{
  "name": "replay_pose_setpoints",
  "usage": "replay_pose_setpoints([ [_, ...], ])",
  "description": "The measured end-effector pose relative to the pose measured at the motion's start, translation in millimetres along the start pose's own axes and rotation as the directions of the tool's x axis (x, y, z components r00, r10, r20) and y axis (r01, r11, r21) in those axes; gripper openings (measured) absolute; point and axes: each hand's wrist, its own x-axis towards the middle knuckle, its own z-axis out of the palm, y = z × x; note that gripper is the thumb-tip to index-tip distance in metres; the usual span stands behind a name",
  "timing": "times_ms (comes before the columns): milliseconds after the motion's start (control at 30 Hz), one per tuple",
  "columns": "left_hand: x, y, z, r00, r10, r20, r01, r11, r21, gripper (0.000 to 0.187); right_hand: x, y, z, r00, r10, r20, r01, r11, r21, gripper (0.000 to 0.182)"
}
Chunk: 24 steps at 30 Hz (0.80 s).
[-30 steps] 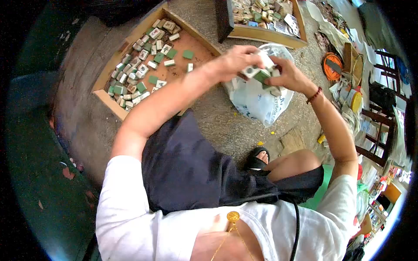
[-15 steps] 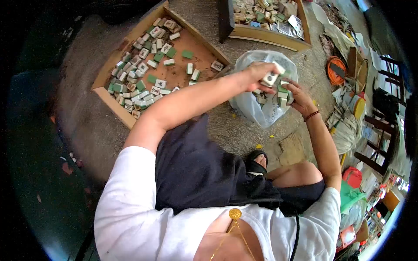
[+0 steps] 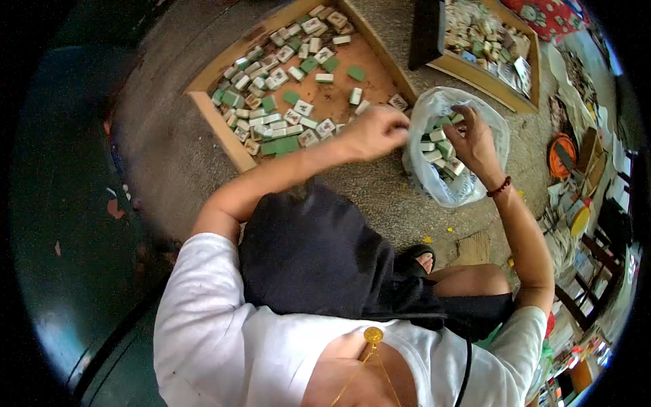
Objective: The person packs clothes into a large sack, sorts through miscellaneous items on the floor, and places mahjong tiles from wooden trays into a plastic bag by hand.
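Observation:
My left hand is between the wooden tray and the clear plastic bag; its fingers are curled and smeared by motion, so I cannot make out anything in them. My right hand, with a beaded bracelet at the wrist, hangs over the open bag with thumb and forefinger apart and no tile visibly held. Inside the bag lie several green-and-white tiles. The tray at the upper left holds many more tiles, some with printed faces up, heaped mostly at its left and lower sides.
Another wooden drawer full of tiles stands at the upper right, near a red patterned cloth. To the right are an orange round object, scraps and dark chair-like frames. My sandalled foot is below the bag.
My left hand has moved away from above the bag toward the tray, and the tiles it held no longer show. My right hand has opened over the bag. The view has shifted.

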Motion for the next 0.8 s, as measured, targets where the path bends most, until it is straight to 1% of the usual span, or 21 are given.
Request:
replay_pose_setpoints([
  [33,-11.3,-17.0,-17.9,0.991,-0.117,-0.061,0.125,0.982,0.144,0.032,7.5,-24.3,5.3,0.999,-0.041,0.019,0.039,0.995,0.094,0.037],
  [67,-25.1,-43.0,-36.7,0.976,-0.209,-0.056,0.216,0.933,0.287,0.041,15.2,-35.2,18.7,0.989,-0.118,0.089,0.112,0.991,0.069,0.039],
  [100,-44.7,-79.9,-47.7,0.921,-0.389,0.007,0.328,0.787,0.523,0.056,25.6,-42.2,33.9,0.968,-0.193,0.160,0.188,0.981,0.046,0.041],
  [133,-59.3,-68.8,-67.8,0.824,-0.566,0.017,0.399,0.602,0.692,0.071,36.7,-46.9,52.1,0.935,-0.253,0.250,0.262,0.965,-0.002,0.051],
  [167,-79.3,-82.5,-79.1,0.760,-0.650,-0.007,0.445,0.511,0.735,0.088,47.5,-49.5,73.2,0.889,-0.305,0.342,0.338,0.940,-0.040,0.061],
  [200,-93.9,-81.7,-88.8,0.706,-0.707,-0.036,0.434,0.393,0.811,0.097,58.4,-52.2,98.2,0.882,-0.313,0.353,0.345,0.938,-0.032,0.061],
  [233,-108.6,-100.3,-98.7,0.591,-0.807,-0.005,0.475,0.343,0.810,0.110,70.6,-54.1,124.0,0.874,-0.193,0.446,0.325,0.914,-0.242,0.072],
  [267,-117.4,-104.2,-99.3,0.595,-0.803,-0.005,0.453,0.330,0.828,0.113,80.9,-55.5,142.6,0.863,-0.060,0.502,0.317,0.838,-0.444,0.084],
  [300,-127.4,-107.4,-98.8,0.598,-0.802,-0.002,0.428,0.316,0.847,0.115,87.1,-56.9,153.8,0.858,-0.073,0.508,0.330,0.836,-0.438,0.084],
  [333,-133.9,-107.0,-94.0,0.639,-0.769,0.005,0.407,0.343,0.847,0.115,91.2,-57.9,163.6,0.860,-0.029,0.509,0.306,0.829,-0.469,0.092],
  [367,-134.4,-108.0,-86.7,0.603,-0.797,0.002,0.438,0.334,0.834,0.111,92.7,-57.8,174.1,0.860,0.014,0.510,0.283,0.819,-0.500,0.100],
  [400,-136.4,-106.7,-80.1,0.667,-0.742,-0.065,0.490,0.371,0.789,0.108,90.1,-49.6,195.9,0.898,0.008,0.440,0.233,0.840,-0.490,0.102],
  [433,-137.2,-108.4,-73.7,0.721,-0.679,-0.138,0.531,0.414,0.739,0.106,88.2,-54.5,203.2,0.894,0.001,0.448,0.243,0.838,-0.488,0.102],
  [467,-136.7,-114.9,-64.5,0.809,-0.564,-0.166,0.461,0.432,0.775,0.095,82.9,-59.0,211.3,0.867,0.013,0.498,0.257,0.845,-0.469,0.101],
  [500,-137.6,-137.1,-53.8,0.889,-0.426,-0.170,0.400,0.538,0.742,0.089,77.0,-64.5,219.2,0.837,0.027,0.547,0.267,0.852,-0.451,0.100],
  [533,-127.7,-135.4,-47.3,0.902,-0.397,-0.170,0.391,0.584,0.712,0.088,72.5,-69.5,229.4,0.828,-0.003,0.561,0.316,0.829,-0.462,0.097],
  [567,-117.4,-133.6,-43.0,0.915,-0.365,-0.172,0.378,0.627,0.681,0.088,73.5,-70.5,233.6,0.825,-0.003,0.564,0.318,0.829,-0.460,0.097],
  [667,-96.8,-140.6,-54.0,0.902,-0.390,-0.186,0.416,0.662,0.623,0.086,73.3,-75.2,231.3,0.825,0.087,0.559,0.202,0.878,-0.434,0.103],
  [700,-93.1,-144.2,-57.3,0.889,-0.380,-0.256,0.456,0.668,0.588,0.082,68.4,-78.2,229.5,0.823,0.092,0.560,0.199,0.877,-0.437,0.103],
  [767,-84.7,-150.6,-62.6,0.881,-0.355,-0.314,0.473,0.673,0.568,0.079,57.7,-86.7,228.2,0.887,0.055,0.458,0.184,0.868,-0.461,0.104],
  [800,-81.1,-153.2,-64.7,0.881,-0.333,-0.336,0.470,0.696,0.543,0.077,57.4,-87.9,232.9,0.911,0.089,0.403,0.135,0.859,-0.494,0.095],
])
